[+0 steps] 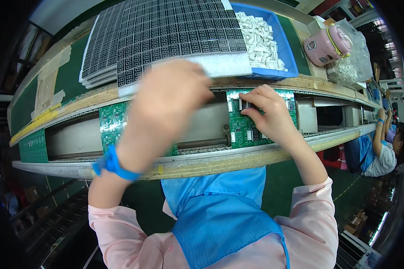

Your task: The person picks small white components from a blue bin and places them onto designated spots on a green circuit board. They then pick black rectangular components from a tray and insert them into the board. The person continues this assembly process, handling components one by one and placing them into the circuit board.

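My right hand (274, 112) rests over a green circuit board (236, 122) on the conveyor. Its thumb and index finger pinch a small black digit display (243, 104) at the board's upper left. White connectors and other displays sit on the same board. Smeared by motion, my left hand (168, 96) is above the rails, below the front edge of the stacked black digit displays (175, 29). Its fingers are too blurred to read, and whether it holds anything does not show. A second green board (112, 123) lies partly behind my left forearm, which wears a blue wrist strap (114, 165).
Beyond the conveyor, a blue tray (290, 65) holds many white connectors (260, 42). To its right stand a pink lidded container (318, 48) and a clear plastic bag (357, 58). Another green board (33, 147) lies far left. Wooden-edged rails (202, 168) border the conveyor. A co-worker (379, 159) is at the far right.
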A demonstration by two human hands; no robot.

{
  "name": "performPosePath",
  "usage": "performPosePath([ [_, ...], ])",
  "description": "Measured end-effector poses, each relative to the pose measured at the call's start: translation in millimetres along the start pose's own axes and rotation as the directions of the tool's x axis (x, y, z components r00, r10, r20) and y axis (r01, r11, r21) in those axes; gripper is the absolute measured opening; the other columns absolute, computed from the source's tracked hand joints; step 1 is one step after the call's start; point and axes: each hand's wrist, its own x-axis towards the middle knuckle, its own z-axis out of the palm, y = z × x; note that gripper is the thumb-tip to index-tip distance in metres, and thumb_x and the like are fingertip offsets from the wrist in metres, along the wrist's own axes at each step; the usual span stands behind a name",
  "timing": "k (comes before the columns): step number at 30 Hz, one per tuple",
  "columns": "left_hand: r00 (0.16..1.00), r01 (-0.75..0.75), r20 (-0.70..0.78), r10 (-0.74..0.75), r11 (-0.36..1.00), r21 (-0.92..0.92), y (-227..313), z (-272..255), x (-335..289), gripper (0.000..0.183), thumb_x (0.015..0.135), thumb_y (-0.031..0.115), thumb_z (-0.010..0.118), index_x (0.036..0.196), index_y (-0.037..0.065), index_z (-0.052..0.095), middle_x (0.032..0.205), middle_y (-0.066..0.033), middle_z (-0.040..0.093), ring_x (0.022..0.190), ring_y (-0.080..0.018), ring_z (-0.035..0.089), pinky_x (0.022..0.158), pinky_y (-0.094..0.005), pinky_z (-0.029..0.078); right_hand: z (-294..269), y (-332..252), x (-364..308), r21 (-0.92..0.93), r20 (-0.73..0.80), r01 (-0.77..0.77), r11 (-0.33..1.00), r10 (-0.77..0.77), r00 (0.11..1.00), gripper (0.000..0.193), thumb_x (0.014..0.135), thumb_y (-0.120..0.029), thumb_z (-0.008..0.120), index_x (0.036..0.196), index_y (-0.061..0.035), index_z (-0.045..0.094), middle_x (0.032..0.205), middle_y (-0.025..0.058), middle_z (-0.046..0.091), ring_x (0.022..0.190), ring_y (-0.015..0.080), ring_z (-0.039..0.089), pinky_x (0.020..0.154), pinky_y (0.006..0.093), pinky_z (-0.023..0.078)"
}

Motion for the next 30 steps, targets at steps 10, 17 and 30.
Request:
performPosePath([
  [10, 0.927, -0.020, 0.332, 0.176, 0.906, -0.423, 40, 65, -42, 0.036, 0.085, 0.008, 0.061, 0.118, -0.005, 0.060, 0.120, -0.0197, 0.059, 0.115, -0.0349, 0.062, 0.101, -0.0441, 0.051, -1, -4, 8, -0.020, 0.106, 0.017, 1.000, -0.015, 0.994, 0.033, 0.069, 0.008, 0.077, 0.101, 0.0007, 0.073, 0.092, 0.0126, 0.063, 0.089, 0.0316, 0.062, 0.076, 0.0390, 0.051],
  [17, 0.923, 0.098, 0.375, 0.091, 0.885, -0.455, 35, 70, -55, 0.034, 0.087, 0.008, 0.060, 0.119, -0.005, 0.060, 0.124, -0.0211, 0.059, 0.123, -0.0353, 0.059, 0.109, -0.0473, 0.047, -1, -14, 16, -0.068, 0.173, -0.020, 0.997, 0.032, 0.984, 0.028, 0.070, 0.010, 0.072, 0.098, 0.0034, 0.068, 0.093, 0.0150, 0.061, 0.090, 0.0354, 0.059, 0.079, 0.0435, 0.050],
  [30, 0.919, 0.108, 0.388, 0.072, 0.900, -0.423, 34, 74, -61, 0.032, 0.087, 0.011, 0.057, 0.115, -0.005, 0.060, 0.121, -0.0184, 0.061, 0.126, -0.0328, 0.058, 0.112, -0.0481, 0.045, 1, -27, 23, -0.181, 0.246, 0.012, 0.983, 0.034, 0.969, 0.029, 0.070, 0.012, 0.070, 0.097, 0.0041, 0.067, 0.093, 0.0151, 0.059, 0.090, 0.0354, 0.058, 0.079, 0.0440, 0.049],
])
